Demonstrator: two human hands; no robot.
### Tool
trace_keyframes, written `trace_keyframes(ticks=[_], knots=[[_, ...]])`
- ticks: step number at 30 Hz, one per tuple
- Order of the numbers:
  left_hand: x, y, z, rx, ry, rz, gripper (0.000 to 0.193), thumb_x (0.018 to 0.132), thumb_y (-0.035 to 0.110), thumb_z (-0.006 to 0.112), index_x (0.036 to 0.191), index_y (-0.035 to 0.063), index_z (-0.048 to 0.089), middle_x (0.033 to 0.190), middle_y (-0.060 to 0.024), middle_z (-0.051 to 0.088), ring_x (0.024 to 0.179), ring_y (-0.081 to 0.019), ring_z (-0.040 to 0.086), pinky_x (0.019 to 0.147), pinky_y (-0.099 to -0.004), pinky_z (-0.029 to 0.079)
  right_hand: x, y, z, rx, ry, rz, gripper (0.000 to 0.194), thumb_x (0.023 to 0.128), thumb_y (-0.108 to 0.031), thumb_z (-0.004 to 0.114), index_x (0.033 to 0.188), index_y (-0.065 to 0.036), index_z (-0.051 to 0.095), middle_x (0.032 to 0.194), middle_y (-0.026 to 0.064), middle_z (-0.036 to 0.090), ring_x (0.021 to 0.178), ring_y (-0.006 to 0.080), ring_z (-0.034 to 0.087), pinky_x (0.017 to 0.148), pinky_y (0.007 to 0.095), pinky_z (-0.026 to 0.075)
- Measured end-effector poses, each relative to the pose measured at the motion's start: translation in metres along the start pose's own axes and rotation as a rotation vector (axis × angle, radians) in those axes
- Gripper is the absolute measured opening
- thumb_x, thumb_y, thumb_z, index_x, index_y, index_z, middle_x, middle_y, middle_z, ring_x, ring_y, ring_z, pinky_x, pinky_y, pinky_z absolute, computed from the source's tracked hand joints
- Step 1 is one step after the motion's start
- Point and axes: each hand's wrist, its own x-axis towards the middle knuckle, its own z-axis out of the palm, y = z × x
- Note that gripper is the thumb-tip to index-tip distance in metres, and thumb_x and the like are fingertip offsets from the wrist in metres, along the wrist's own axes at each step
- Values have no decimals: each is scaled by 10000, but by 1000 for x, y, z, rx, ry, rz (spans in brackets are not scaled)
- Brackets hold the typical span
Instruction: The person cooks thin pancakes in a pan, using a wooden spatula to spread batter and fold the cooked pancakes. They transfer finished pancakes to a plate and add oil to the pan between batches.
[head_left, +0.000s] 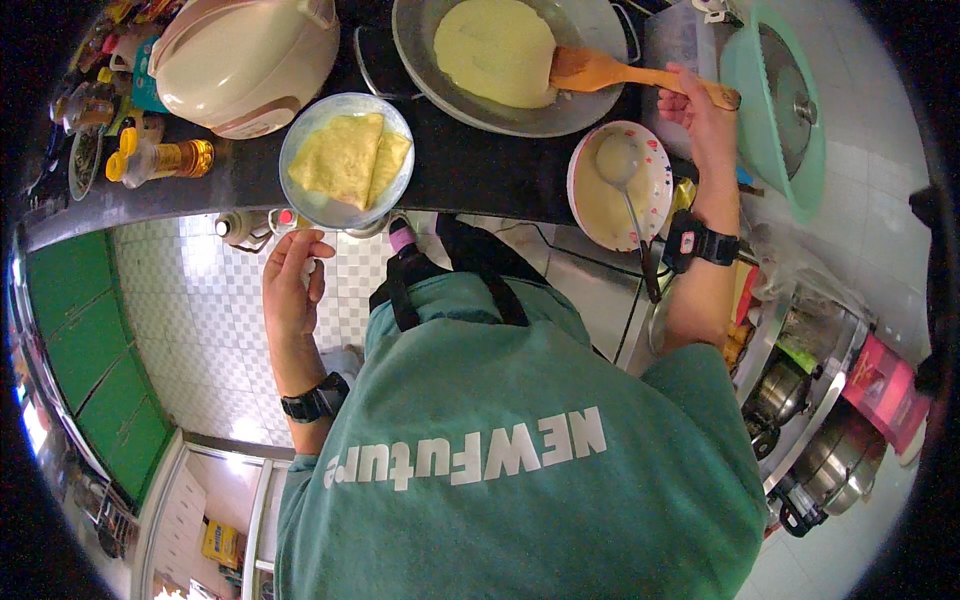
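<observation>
My right hand (696, 112) grips the handle of a wooden spatula (592, 69). The spatula's blade touches the right edge of a pale yellow pancake (491, 52), which lies flat in a grey wok (450, 112). Below the plate's rim, my left hand (296, 274) hovers with bent fingers; a whitish patch shows between them, and I cannot tell whether it is something held. Folded yellow pancakes (337, 161) rest on the light blue plate (296, 196) at the counter's edge. A patterned white bowl (660, 165) holds pale batter and a metal ladle (626, 180) with a dark handle.
A cream rice cooker (240, 60) stands left of the wok, near an oil bottle (169, 159) and several condiment containers. At right are a mint-green basin (814, 172) with a glass lid (784, 97), and a rack with steel pots (840, 454). The black counter (480, 176) ends before my body.
</observation>
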Motion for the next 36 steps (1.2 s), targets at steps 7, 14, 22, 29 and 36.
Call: trace_keyframes(ticks=[7,14,22,29,36], knots=[[1,-2,8,21,20,-11,220,981,213,518,1007,16,612,788,-41,628,432,-26,387,356,-166,278,12,-16,19,21,-155,-21,355,942,-263,600,1163,13,634,1017,118,678,798,165,680,726,273,571],[-8,-4,8,-21,107,-11,193,971,181,526,991,12,617,778,-54,642,421,-21,370,359,-162,260,38,-9,43,-20,-216,0,342,880,-243,689,1097,20,650,951,116,689,762,184,698,660,254,582],[-13,-9,3,-68,128,-10,182,967,166,531,992,9,620,774,-53,645,421,-18,368,360,-160,257,95,-10,4,-86,-197,21,331,834,-240,745,1037,9,663,928,121,697,750,168,697,658,254,588],[-14,-9,8,-87,136,-8,185,966,169,534,992,8,621,776,-57,644,415,-25,374,360,-158,267,95,-39,4,-16,-167,-66,261,862,-229,700,971,4,656,858,87,678,679,162,666,620,289,585],[-9,-9,10,-111,120,-28,191,969,170,528,991,4,620,782,-57,642,428,-29,388,362,-160,276,86,-31,64,62,-286,-37,212,939,-192,613,889,10,651,745,85,657,590,157,637,539,304,568]])
